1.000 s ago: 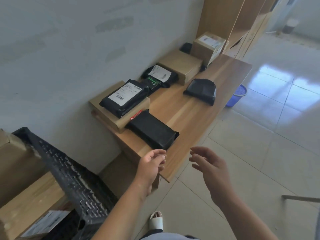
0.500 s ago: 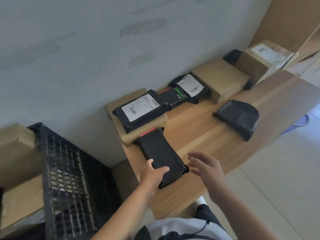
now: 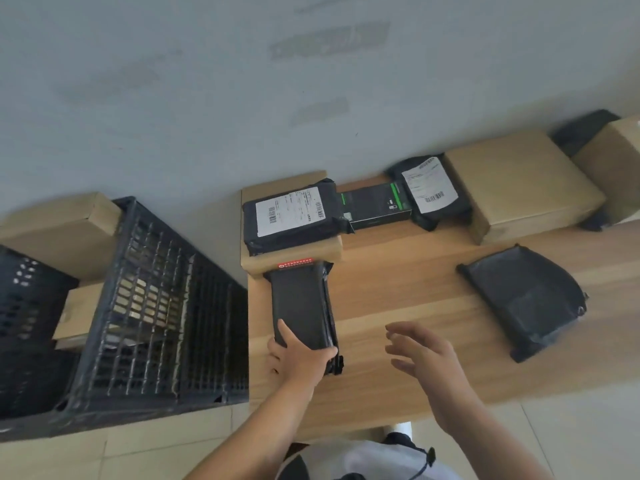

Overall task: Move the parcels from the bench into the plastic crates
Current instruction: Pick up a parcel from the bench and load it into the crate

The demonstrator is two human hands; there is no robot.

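Note:
A long black parcel (image 3: 300, 299) with a red strip at its far end lies on the wooden bench (image 3: 398, 278). My left hand (image 3: 298, 356) grips its near end, thumb on top. My right hand (image 3: 426, 355) hovers open above the bench just right of it, holding nothing. Behind the long parcel, a black labelled parcel (image 3: 292, 216) lies on a flat cardboard box (image 3: 294, 261). Further right are a dark box with green stripes (image 3: 375, 204), a second labelled black bag (image 3: 429, 188), a cardboard box (image 3: 519, 185) and a black bag (image 3: 526, 299). The black plastic crate (image 3: 152, 306) stands left of the bench.
Cardboard boxes (image 3: 62, 226) sit inside and behind the crate. Another cardboard box (image 3: 616, 168) and a dark bag (image 3: 585, 129) stand at the far right by the wall. The wall (image 3: 242, 81) backs the bench. Tiled floor (image 3: 138, 452) lies below.
The view has swung down and closer over the bench. My left hand went from touching the long black parcel's near end to gripping it. My right hand stays open beside it.

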